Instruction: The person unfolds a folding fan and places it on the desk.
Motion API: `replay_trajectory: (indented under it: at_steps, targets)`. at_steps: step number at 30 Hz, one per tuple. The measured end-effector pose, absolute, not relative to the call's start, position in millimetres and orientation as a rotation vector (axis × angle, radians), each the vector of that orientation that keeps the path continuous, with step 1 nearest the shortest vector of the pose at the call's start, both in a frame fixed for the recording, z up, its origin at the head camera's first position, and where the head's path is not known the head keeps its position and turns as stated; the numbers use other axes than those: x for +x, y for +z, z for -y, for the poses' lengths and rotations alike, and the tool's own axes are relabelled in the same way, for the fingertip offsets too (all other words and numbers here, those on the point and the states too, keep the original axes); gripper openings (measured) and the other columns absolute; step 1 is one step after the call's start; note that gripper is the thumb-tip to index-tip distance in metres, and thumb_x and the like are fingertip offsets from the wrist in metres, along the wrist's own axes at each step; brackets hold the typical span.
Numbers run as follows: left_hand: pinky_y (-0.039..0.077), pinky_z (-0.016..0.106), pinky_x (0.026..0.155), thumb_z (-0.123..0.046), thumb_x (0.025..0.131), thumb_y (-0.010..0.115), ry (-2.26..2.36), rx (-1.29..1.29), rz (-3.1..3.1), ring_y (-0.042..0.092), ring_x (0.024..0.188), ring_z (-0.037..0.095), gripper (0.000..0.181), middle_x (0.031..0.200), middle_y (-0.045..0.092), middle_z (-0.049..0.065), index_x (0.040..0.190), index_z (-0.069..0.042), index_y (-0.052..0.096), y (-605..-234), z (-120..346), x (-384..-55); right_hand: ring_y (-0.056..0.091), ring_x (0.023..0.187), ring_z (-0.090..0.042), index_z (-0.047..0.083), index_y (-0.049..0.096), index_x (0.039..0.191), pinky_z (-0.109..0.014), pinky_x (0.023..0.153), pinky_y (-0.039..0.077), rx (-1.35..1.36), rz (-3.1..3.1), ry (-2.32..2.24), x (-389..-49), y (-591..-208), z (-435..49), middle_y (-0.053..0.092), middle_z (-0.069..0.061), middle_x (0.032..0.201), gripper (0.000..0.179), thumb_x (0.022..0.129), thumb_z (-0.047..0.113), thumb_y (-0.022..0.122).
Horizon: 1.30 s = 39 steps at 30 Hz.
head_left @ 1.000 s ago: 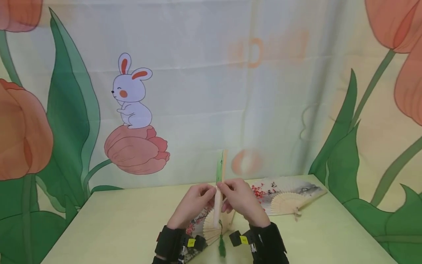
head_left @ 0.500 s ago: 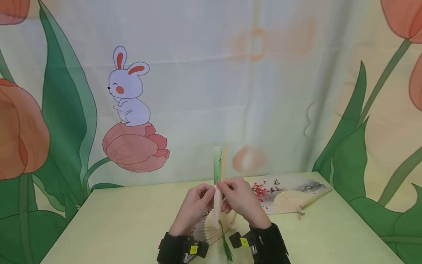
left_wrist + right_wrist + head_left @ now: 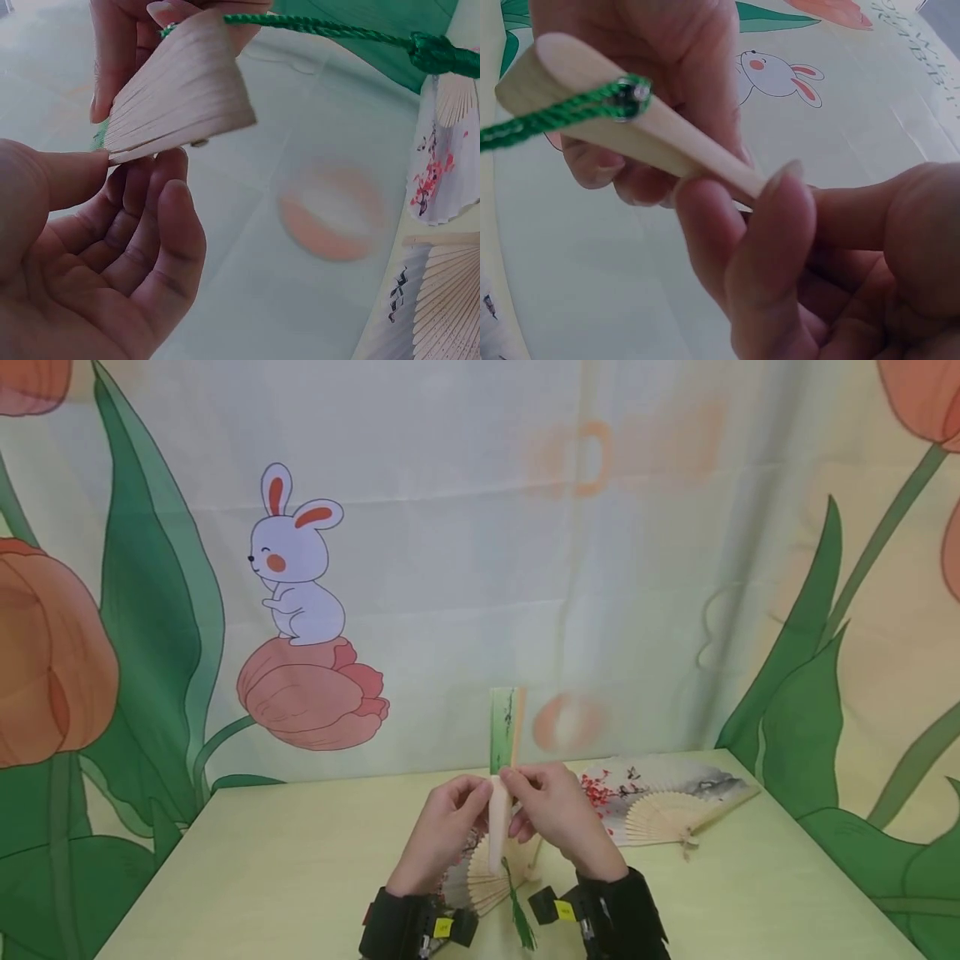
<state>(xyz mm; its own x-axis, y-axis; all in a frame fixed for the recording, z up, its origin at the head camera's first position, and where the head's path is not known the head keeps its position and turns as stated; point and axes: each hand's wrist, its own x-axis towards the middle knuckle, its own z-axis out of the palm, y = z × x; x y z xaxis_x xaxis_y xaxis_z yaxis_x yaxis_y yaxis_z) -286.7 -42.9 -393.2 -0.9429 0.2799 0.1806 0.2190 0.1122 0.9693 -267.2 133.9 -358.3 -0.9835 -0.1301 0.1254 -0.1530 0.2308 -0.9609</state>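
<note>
A green folding fan (image 3: pixel 502 731) stands upright between both hands above the table, its leaf only slightly spread and its pale wooden ribs (image 3: pixel 180 94) gathered together. My left hand (image 3: pixel 444 827) pinches its left edge between thumb and fingers. On the opposite edge, my right hand (image 3: pixel 561 817) pinches the outer rib (image 3: pixel 675 131). A green tassel (image 3: pixel 519 914) hangs from the pivot end, tied by a green cord (image 3: pixel 562 116). Behind the hands, partly hidden by them, a spread fan (image 3: pixel 483 877) with pale ribs and a floral leaf lies on the table.
Another spread fan (image 3: pixel 667 802), with red blossoms and grey painting, lies at the table's back right. The pale yellow table (image 3: pixel 285 860) meets a printed cloth backdrop (image 3: pixel 450 568) at its rear edge. Black wrist bands with small cameras sit on both wrists.
The green leaf shows wider than a second ago, as the fan has turned and spread a little. Its tassel has swung right. Both hands keep their pinch, and the head view has shifted slightly.
</note>
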Motion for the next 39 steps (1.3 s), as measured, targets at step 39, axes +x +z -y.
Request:
replay_trajectory:
  at_steps: [39]
  targets:
    - [0.041,0.022,0.043,-0.019,0.112,0.048,1.815,0.742,-2.473,0.054,0.048,0.016,0.024,0.066,0.062,0.002,0.094,-0.004,0.05,-381,52,-276,0.061,0.051,-0.019,0.005,0.073,0.084,-0.034,0.05,0.056,0.195,2.415,1.754,-262,-354,-133,0.063,-0.007,0.062,0.033,0.107,0.025,0.061]
